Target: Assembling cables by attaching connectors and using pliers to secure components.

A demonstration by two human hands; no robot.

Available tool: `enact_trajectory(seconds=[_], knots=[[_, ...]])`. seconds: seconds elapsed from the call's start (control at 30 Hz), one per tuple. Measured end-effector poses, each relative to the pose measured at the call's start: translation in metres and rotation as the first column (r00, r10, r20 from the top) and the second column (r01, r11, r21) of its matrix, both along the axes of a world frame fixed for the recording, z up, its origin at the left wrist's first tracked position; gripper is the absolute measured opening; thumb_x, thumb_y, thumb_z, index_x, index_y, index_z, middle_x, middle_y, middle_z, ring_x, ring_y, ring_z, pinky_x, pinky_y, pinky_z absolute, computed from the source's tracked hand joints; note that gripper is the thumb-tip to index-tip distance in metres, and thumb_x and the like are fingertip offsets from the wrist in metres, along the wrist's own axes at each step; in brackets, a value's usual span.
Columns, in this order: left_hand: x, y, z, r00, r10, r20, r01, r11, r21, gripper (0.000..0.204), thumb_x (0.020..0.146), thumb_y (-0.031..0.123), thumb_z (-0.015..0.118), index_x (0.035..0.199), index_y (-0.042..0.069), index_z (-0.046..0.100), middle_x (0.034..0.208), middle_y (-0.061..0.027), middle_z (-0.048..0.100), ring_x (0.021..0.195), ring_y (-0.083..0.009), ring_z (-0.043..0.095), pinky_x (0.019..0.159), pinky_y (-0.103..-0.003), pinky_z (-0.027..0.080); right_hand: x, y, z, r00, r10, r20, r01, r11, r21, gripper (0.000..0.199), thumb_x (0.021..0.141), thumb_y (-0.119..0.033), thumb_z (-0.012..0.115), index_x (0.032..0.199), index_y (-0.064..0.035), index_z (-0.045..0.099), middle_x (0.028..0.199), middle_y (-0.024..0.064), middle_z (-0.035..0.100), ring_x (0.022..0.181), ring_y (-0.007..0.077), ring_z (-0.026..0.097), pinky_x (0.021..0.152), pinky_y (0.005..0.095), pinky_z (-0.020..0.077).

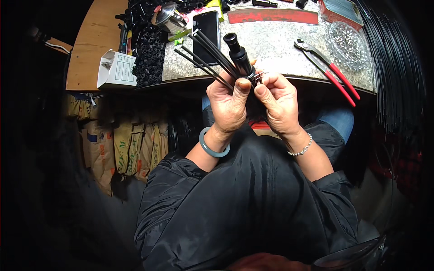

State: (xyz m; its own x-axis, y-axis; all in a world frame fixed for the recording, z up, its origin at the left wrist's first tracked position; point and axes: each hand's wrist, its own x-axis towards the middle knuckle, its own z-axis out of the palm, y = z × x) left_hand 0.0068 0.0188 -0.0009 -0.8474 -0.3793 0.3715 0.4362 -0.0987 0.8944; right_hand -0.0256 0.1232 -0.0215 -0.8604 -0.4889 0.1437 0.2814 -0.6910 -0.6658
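Note:
Just past the table's near edge, my left hand (228, 108) is closed around a black stepped tube (239, 55) with a collared top, tilted up to the left. Several thin black rods (211, 51) fan out from the same grip toward the upper left. The thumb presses near the tube's lower end. My right hand (281, 106) is closed in a pinch beside that end, thumb and forefinger together. Small thin metal bits (259, 77) show there between the two hands. What exactly the right fingertips hold is too small to make out.
Red-handled pliers (329, 72) lie at the right, near a clear dish (347, 45) of small metal parts. Long black rods (392, 67) hang over the right edge. A phone (205, 36), a metal canister (169, 18), heaped black parts (153, 56) and a white box (118, 68) lie left.

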Motion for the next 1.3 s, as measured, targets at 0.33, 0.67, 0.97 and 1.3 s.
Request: enact_trajectory(seconds=[0.33, 0.67, 0.97, 1.3], knots=[[-0.002, 0.001, -0.001, 0.999, 0.043, 0.007, -0.043, 0.998, 0.040, 0.037, 0.088, 0.028, 0.062, 0.108, -0.003, 0.059, 0.098, -0.0078, 0.065, 0.088, -0.0117, 0.059, 0.081, -0.027, 0.046, -0.010, -0.001, -0.001, 0.986, 0.151, 0.071, -0.152, 0.988, 0.000, 0.033, 0.085, -0.013, 0.066, 0.111, 0.0039, 0.054, 0.100, 0.0068, 0.063, 0.090, 0.0092, 0.058, 0.084, 0.0226, 0.0460], [-0.001, 0.000, 0.004, 0.999, -0.003, -0.032, 0.002, 1.000, -0.015, 0.036, 0.089, 0.028, 0.061, 0.106, -0.003, 0.059, 0.097, -0.0075, 0.066, 0.087, -0.0114, 0.059, 0.081, -0.027, 0.046, -0.012, 0.001, -0.001, 0.977, 0.197, 0.078, -0.200, 0.979, 0.029, 0.025, 0.086, -0.014, 0.065, 0.105, -0.0002, 0.056, 0.098, 0.0021, 0.061, 0.087, 0.0051, 0.054, 0.080, 0.0184, 0.0410], [-0.005, 0.003, 0.000, 0.999, -0.021, -0.032, 0.023, 0.998, 0.051, 0.040, 0.089, 0.031, 0.060, 0.111, -0.003, 0.057, 0.101, -0.0071, 0.064, 0.087, -0.0113, 0.058, 0.082, -0.026, 0.045, -0.008, 0.000, 0.003, 0.991, 0.118, 0.057, -0.119, 0.993, 0.025, 0.027, 0.085, -0.013, 0.066, 0.106, -0.0018, 0.053, 0.099, 0.0019, 0.060, 0.087, 0.0055, 0.055, 0.080, 0.0184, 0.0417], [-0.004, 0.000, -0.005, 0.998, -0.056, -0.016, 0.058, 0.995, 0.085, 0.043, 0.088, 0.033, 0.060, 0.114, -0.002, 0.055, 0.107, -0.0099, 0.063, 0.090, -0.0135, 0.060, 0.085, -0.029, 0.045, -0.007, 0.000, -0.005, 1.000, 0.018, 0.016, -0.017, 1.000, -0.010, 0.010, 0.084, -0.008, 0.066, 0.091, -0.0043, 0.059, 0.099, 0.0045, 0.060, 0.095, 0.0106, 0.055, 0.089, 0.0235, 0.0397]])
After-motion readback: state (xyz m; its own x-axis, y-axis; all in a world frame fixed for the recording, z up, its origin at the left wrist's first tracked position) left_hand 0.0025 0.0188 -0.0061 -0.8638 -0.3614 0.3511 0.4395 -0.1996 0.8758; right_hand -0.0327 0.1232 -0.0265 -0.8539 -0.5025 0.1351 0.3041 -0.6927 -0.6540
